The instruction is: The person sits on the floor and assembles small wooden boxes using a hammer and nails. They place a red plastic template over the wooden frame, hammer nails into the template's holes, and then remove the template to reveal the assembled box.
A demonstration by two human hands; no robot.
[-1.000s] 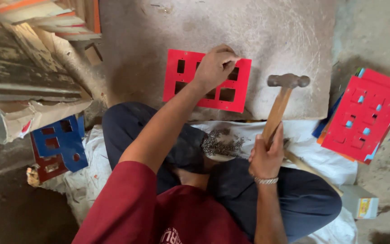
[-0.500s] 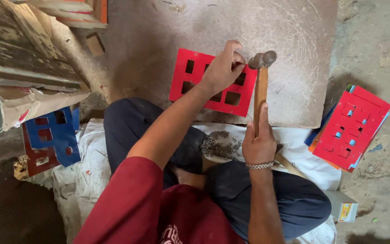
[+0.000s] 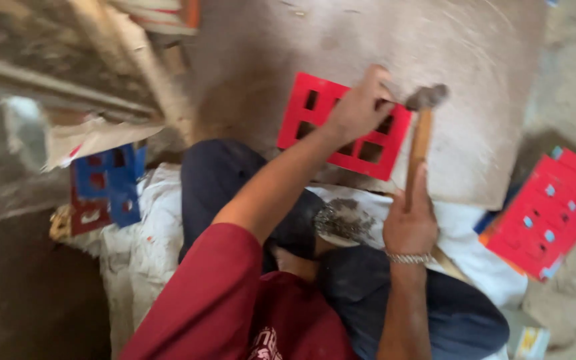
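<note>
At centre frame my left hand pinches something tiny on the red frame; my right hand grips the hammer, risking struck fingers

Illumination is soft, diffuse daylight, with no hard glare anywhere. The pale stone slab is the brightest area, slightly washed out toward the upper right. The lower left corner falls into deep shade, nearly black. A soft shadow lies on the slab beside the red frame. Motion blur smears the whole view: the hammer head and the left hand have no crisp edges, and the timber at upper left streaks diagonally. The red stack at right is also soft. Fine detail is unreadable throughout.
</note>
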